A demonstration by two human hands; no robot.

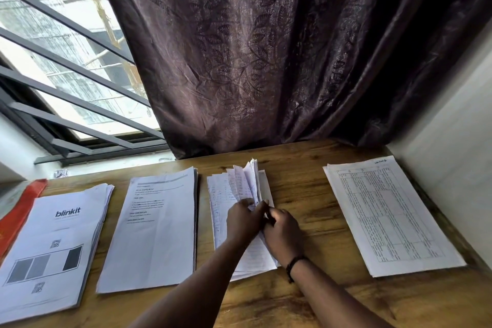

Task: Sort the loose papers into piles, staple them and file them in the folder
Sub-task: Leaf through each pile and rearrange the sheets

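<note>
Wooden table (314, 168), head view: four paper piles in a row. Counted from left: blinkit pile (50, 250), typed pile (157, 232), handwritten pile (221, 194), table-printed pile (391, 216). One red folder (21, 210) at far left edge. Left hand (245, 218) and right hand (283, 232) both pinch lifted sheets of the handwritten pile, hands touching.

Home study corner: wooden desk (306, 157), curtain (266, 48), barred window (66, 75).

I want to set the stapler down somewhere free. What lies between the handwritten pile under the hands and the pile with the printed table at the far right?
Only bare wooden table shows between the handwritten pile and the table-print pile, in the head view.
</note>
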